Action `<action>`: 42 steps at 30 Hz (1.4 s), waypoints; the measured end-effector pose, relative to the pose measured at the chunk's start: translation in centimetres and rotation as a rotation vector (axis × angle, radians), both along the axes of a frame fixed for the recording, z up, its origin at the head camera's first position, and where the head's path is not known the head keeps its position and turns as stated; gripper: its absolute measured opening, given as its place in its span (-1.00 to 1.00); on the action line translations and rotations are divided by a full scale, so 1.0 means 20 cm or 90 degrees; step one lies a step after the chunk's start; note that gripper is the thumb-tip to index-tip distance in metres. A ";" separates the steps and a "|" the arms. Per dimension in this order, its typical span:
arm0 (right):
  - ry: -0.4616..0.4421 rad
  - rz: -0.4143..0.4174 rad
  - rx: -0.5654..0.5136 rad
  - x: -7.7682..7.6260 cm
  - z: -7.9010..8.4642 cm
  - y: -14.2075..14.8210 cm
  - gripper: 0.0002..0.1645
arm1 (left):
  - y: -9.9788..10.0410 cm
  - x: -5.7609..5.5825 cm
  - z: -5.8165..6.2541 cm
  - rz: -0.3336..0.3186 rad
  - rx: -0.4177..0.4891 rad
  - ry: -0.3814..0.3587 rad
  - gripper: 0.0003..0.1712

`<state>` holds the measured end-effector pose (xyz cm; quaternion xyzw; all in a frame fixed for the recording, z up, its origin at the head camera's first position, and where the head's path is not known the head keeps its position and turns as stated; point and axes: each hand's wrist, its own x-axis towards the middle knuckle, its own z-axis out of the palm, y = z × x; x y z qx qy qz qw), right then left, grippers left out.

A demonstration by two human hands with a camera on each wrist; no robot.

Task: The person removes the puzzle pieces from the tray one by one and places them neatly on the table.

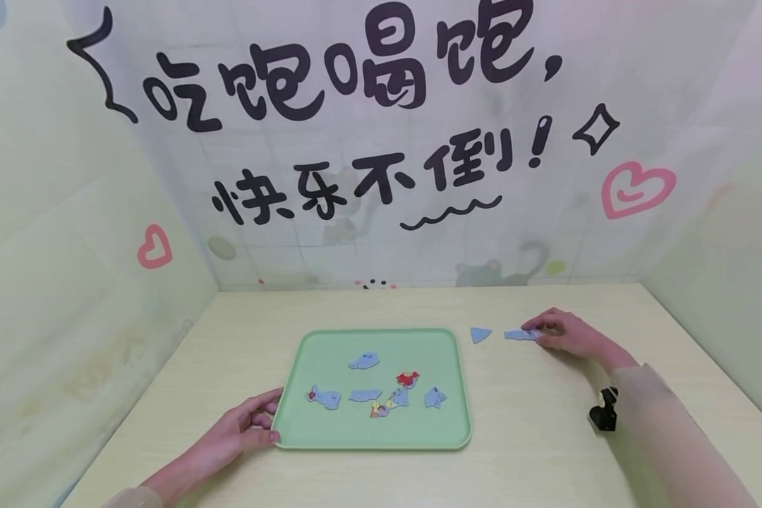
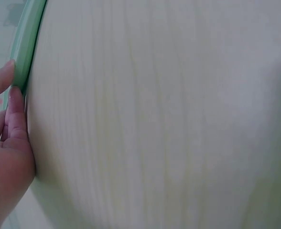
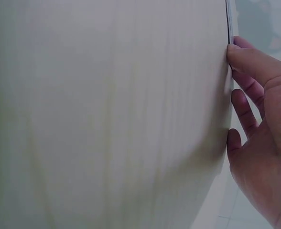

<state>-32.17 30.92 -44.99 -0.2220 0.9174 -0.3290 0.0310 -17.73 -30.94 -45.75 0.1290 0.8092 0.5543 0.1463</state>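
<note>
Green tray (image 1: 298, 367) at the worktop's (image 1: 546, 437) centre held six puzzle pieces (image 1: 363, 361); left hand (image 1: 238, 430) gripped its corner. Right hand (image 1: 565, 335) pinched a blue piece (image 1: 521, 335) toward the far right edge.

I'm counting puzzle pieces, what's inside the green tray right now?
Inside the green tray lie about six loose puzzle pieces, mostly blue. Nothing covers them; their pictures are too small to read.
</note>
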 end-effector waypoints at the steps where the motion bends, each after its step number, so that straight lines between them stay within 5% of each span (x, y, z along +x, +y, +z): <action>1: -0.002 -0.002 0.000 0.00 0.00 0.00 -0.64 | 0.00 0.00 0.00 0.001 -0.001 -0.002 -0.09; 12: 0.008 -0.005 -0.002 0.01 0.00 0.01 -0.65 | 0.01 -0.01 0.00 0.006 -0.005 -0.010 -0.10; 25: 0.035 -0.082 0.030 0.00 -0.01 -0.08 -0.53 | 0.00 0.01 -0.01 0.009 0.002 -0.014 -0.08; 42: 0.129 -0.007 -0.025 0.04 0.07 -0.41 -0.56 | 0.00 0.01 0.00 0.007 0.003 0.001 -0.09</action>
